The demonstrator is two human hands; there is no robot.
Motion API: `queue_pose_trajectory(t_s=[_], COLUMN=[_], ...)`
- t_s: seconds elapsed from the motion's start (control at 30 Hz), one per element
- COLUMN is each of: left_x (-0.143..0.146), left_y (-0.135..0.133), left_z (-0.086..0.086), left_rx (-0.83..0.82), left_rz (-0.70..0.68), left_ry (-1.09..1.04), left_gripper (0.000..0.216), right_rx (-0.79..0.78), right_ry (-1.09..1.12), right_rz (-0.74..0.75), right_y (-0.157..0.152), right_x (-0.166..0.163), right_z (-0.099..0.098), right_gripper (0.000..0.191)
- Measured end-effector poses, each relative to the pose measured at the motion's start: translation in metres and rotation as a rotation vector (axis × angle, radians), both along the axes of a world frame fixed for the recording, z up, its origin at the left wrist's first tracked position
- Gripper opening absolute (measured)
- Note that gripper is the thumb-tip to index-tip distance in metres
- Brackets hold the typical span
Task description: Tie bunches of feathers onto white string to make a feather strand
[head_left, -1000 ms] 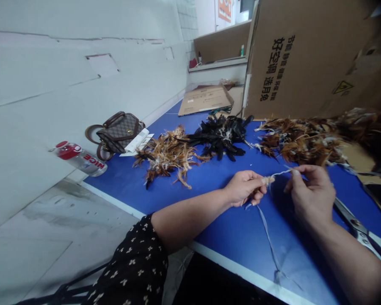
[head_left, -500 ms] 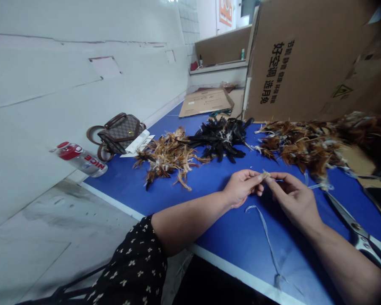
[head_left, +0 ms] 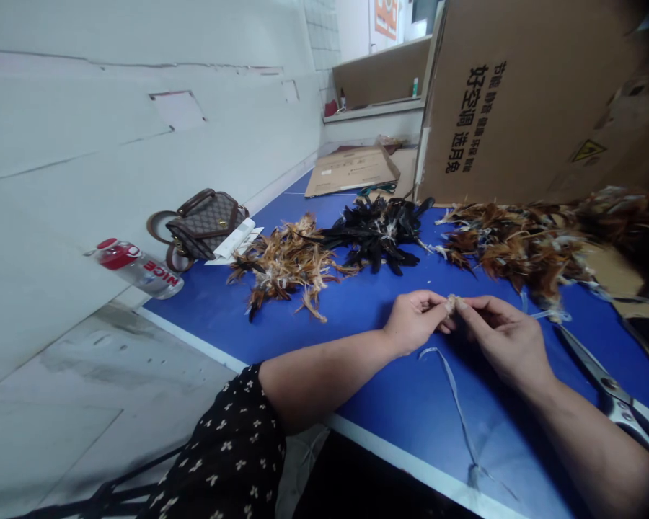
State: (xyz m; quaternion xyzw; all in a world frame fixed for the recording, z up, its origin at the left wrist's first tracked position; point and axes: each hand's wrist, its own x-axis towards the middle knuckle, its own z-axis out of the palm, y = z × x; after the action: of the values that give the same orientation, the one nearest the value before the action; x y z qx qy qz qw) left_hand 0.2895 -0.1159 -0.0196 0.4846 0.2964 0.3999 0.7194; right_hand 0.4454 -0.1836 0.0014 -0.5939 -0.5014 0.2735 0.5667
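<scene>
Both hands meet above the blue table point(head_left: 368, 382), pinching a small tan feather tuft point(head_left: 452, 303) between them. My left hand point(head_left: 415, 321) grips it from the left with thumb and fingers closed. From the right, my right hand point(head_left: 505, 339) pinches the same tuft by its thumb and forefinger; most of it is hidden by the fingertips. A pale ribbon point(head_left: 454, 393) lies on the table between my forearms. Beside my right forearm rest large metal scissors point(head_left: 608, 389). Beyond the hands spread piles of brown feathers point(head_left: 524, 245), black feathers point(head_left: 381, 232) and tan feathers point(head_left: 289, 267).
A patterned handbag point(head_left: 208, 223) and a red-capped bottle point(head_left: 140, 267) stand at the left by the white wall point(head_left: 86, 173). A tall cardboard box point(head_left: 519, 108) rises at the back right. Flat cardboard point(head_left: 351, 171) lies at the far end.
My fingers have shifted slightly on the feather tuft, and both hands stay in nearly the same place. The view has tilted a little; the things on the table have not moved.
</scene>
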Motion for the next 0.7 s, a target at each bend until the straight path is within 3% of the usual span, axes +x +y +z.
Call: queue_pose_trajectory(t_s=[0.3,0.7], left_x=[0.0,-0.001], left_y=[-0.003,-0.006], left_z=[0.006,0.012], left_rx=[-0.082,-0.129], left_rz=[0.042,0.088], left_ry=[-0.114,-0.171], left_gripper=[0.06,0.054], right_rx=[-0.065,-0.038], right_ry=[0.032,0.038], right_rz=[-0.029,0.033], right_y=[-0.001,-0.001], right_x=[0.0,0.002], right_z=[-0.001,-0.012], right_gripper=[0.055,0.044])
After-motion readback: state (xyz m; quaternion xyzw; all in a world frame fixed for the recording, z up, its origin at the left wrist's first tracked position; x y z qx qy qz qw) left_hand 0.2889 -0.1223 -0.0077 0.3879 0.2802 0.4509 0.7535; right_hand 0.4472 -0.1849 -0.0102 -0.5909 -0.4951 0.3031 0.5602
